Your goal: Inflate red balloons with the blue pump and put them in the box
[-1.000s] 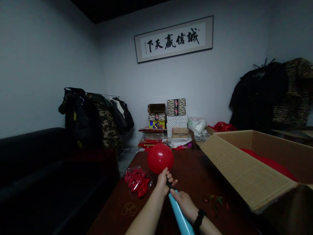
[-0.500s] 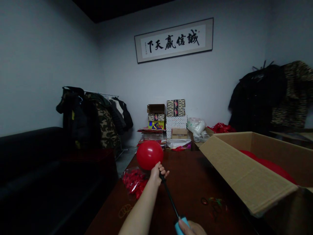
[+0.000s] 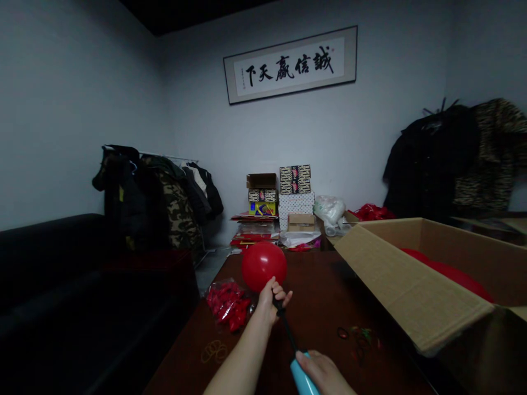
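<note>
Nearest me, my right hand is wrapped around the blue barrel of a balloon pump, whose dark rod shows long between barrel and nozzle end. Thin yellowish rubber bands lie to the left on the brown table. Farther along, my left hand is closed around the nozzle end and, it seems, the neck of the red balloon; my fingers hide the join. The balloon sits just beyond that hand, above the table, with air in it; as I judge, it is partly filled, with filling and closing the neck left. It looks smooth, glossy and nearly round, with one small highlight. Behind and left of my wrist is a clear bag of limp red balloons; to the right, rounded red shapes, probably filled balloons, lie in an open cardboard box.
</note>
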{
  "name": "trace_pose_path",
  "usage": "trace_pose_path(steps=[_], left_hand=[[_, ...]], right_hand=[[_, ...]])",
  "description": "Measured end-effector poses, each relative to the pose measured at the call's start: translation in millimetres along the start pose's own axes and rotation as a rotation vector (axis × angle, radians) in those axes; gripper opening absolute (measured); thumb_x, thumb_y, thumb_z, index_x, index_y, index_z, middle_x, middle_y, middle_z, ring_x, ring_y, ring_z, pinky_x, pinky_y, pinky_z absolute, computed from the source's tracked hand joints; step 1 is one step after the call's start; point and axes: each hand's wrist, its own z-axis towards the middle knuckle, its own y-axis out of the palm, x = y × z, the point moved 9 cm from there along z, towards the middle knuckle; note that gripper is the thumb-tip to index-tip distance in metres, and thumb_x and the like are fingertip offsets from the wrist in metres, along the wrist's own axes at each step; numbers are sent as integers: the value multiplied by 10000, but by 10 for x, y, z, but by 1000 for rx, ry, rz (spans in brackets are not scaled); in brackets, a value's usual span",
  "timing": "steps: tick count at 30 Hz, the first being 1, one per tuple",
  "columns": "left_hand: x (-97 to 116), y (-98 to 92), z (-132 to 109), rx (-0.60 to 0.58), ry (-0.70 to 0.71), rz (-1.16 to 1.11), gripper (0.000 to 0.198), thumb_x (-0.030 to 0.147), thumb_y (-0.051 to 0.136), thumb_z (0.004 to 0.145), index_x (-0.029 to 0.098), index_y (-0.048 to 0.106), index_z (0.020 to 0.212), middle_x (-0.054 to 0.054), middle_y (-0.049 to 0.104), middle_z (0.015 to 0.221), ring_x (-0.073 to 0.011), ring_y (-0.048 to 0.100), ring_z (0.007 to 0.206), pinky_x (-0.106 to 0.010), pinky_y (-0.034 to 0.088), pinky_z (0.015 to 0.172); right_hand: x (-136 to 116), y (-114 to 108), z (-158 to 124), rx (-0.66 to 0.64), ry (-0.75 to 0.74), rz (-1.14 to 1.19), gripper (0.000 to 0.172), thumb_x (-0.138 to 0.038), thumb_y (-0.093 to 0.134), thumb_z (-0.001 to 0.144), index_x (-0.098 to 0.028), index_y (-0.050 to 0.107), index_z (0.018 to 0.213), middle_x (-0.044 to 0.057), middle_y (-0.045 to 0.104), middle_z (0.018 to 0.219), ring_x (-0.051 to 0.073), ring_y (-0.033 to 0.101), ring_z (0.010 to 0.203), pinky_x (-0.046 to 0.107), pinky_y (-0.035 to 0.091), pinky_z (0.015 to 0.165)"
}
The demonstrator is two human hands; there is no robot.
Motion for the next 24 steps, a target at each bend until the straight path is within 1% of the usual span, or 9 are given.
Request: trace_pose_path(steps=[1,3,5,8,12,15,18,21,24], left_hand=[[-57,4,-23,-14,-13,5,352,296,480,901,202,312,606,109,307,457,-32,297,343,-310,538,690],[-155,18,-64,-36,-29,50,343,319,498,891,203,323,620,103,328,469,-43,326,358,-293,524,639],[-224,40,-90,-46,-42,116,331,340,517,879,203,339,635,98,349,481,-52,343,367,-268,496,574],[-231,93,-95,-50,-51,175,322,349,516,874,202,350,641,103,335,473,-49,313,356,-252,469,542],[-54,142,-61,-29,2,197,342,336,477,889,207,319,615,111,303,441,-45,272,335,-280,485,584],[85,141,-39,-4,25,196,353,328,461,896,209,305,602,112,292,425,-45,261,319,-260,460,547],[248,157,-29,3,59,167,359,313,462,897,209,298,595,114,279,419,-42,257,307,-230,417,498],[443,164,-27,25,102,135,353,283,454,901,207,299,593,116,273,421,-37,255,299,-218,402,484],[584,156,-20,24,137,106,351,268,455,899,207,298,591,115,269,419,-40,265,300,-217,404,482]], right_hand=[[-20,-30,59,18,23,-5,730,-828,314,726,-204,680,822,113,672,955,278,563,949,339,377,882],[-21,-104,199,102,78,-18,727,-781,273,767,-166,654,842,134,653,975,270,556,951,352,371,889],[-10,-145,353,174,110,-32,712,-755,277,771,-140,627,846,148,638,962,264,556,920,362,377,870],[-48,-150,567,210,96,-41,687,-736,274,785,-136,604,845,140,627,928,250,554,894,348,382,836],[-145,-127,702,202,70,-45,672,-749,283,801,-158,604,789,98,628,868,226,556,843,317,385,775],[-203,-77,681,176,54,-46,672,-753,276,812,-171,606,752,75,632,834,212,553,814,305,384,754],[-212,-38,578,171,52,-58,660,-749,305,811,-164,608,785,87,631,871,220,555,845,313,375,792],[-169,6,427,150,57,-78,659,-740,316,813,-149,607,823,109,623,901,237,557,874,332,372,825],[-99,77,284,79,44,-100,667,-738,295,821,-148,606,844,117,618,930,245,554,904,338,370,853]])
